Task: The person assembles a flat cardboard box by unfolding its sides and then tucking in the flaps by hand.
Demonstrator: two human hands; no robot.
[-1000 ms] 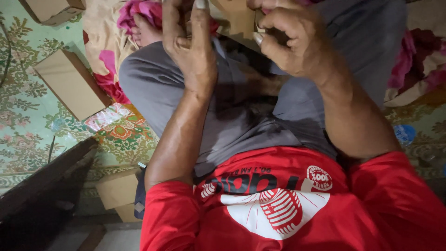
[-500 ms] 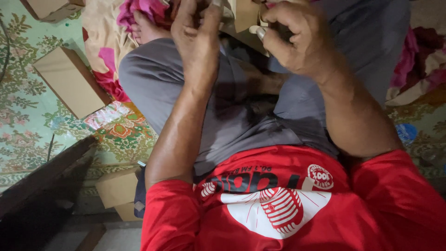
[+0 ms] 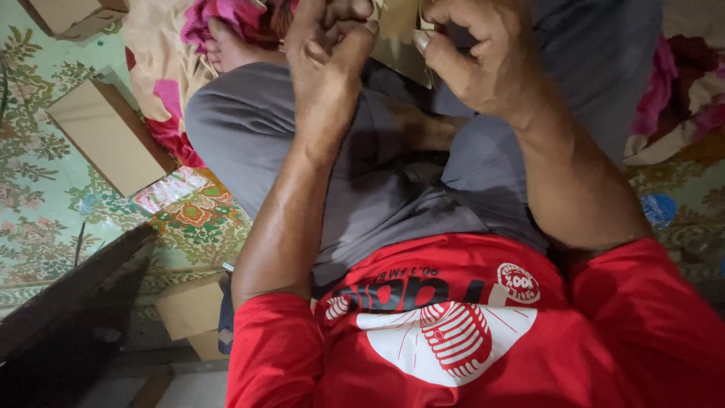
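I sit cross-legged in grey trousers and a red shirt. Both hands are raised over my lap at the top of the head view. My left hand (image 3: 325, 60) and my right hand (image 3: 472, 57) both pinch a piece of tan cardboard (image 3: 404, 41) held between them. Most of the cardboard is cut off by the top edge of the frame, so its full shape is hidden.
A flat brown cardboard box (image 3: 106, 136) lies on the green floral mat at left. Another box (image 3: 72, 15) sits at the top left corner and a small one (image 3: 192, 310) by my left hip. Pink and cream cloth (image 3: 174, 68) lies behind my knee. A dark board (image 3: 68, 291) slants at lower left.
Both hands have risen toward the top of the view and moved closer together. The cardboard piece now shows between them.
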